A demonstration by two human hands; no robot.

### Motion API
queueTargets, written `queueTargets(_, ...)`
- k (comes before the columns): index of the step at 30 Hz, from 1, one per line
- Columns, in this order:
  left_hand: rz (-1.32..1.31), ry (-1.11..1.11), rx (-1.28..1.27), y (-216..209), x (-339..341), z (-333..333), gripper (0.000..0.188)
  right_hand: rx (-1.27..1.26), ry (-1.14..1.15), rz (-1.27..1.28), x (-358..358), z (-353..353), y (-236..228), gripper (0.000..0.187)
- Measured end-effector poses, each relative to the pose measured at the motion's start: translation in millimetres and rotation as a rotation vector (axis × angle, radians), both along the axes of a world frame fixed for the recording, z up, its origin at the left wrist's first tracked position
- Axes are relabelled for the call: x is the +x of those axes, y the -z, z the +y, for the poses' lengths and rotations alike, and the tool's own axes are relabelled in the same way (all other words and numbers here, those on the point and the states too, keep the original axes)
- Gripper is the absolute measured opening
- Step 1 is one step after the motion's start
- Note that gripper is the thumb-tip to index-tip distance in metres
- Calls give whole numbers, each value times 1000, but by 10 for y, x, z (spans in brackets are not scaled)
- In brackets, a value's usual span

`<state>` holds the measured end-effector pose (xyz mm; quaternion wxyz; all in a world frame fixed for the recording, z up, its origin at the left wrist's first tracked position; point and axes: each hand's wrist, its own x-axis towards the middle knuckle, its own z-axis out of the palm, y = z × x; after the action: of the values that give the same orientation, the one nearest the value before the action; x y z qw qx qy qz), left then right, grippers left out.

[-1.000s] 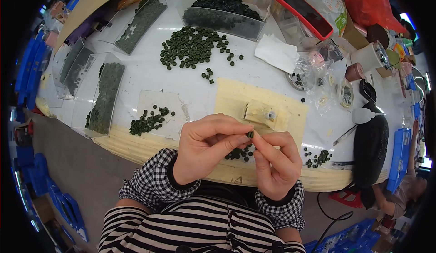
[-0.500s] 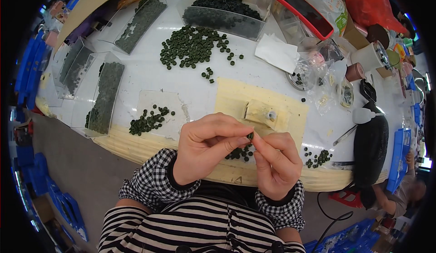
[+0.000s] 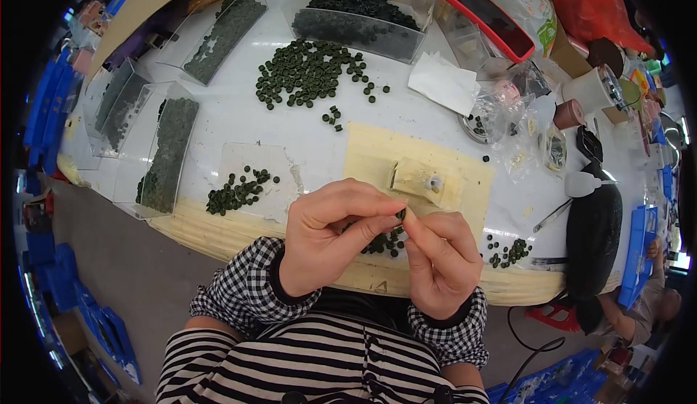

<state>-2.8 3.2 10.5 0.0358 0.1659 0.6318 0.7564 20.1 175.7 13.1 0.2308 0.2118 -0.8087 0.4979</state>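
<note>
Fingertip to fingertip, my left hand (image 3: 330, 233) and my right hand (image 3: 441, 259) meet above the table's near edge. Between them is a small dark green round piece (image 3: 400, 216), pinched by the left thumb and index finger, with the right fingertips pressed against it. Below the hands lies a small pile of like green pieces (image 3: 385, 243), partly hidden by the fingers. Just beyond them, a block wrapped in cream tape (image 3: 427, 180) with a small metallic knob on top rests on a yellow sheet (image 3: 367, 150).
Green pieces form a large heap (image 3: 301, 74) and smaller piles at left (image 3: 236, 193) and right (image 3: 512, 253). Clear bins (image 3: 170, 157) of pieces line the left and back. A red-cased phone (image 3: 483, 15), white tissue (image 3: 441, 84), tweezers (image 3: 552, 217) and a black padded object (image 3: 592, 237) lie around.
Both hands keep nearly the same place and grip, with only a very slight shift of the fingers around the green piece.
</note>
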Motion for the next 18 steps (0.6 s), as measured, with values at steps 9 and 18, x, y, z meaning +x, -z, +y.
queueTargets(9, -72, 30, 112, 7, 13, 0, 24, -8, -5, -12, 11, -1, 6, 39)
queueTargets(18, -41, 16, 51, -9, 6, -20, 25, -5, -32, -16, 6, 1, 16, 39)
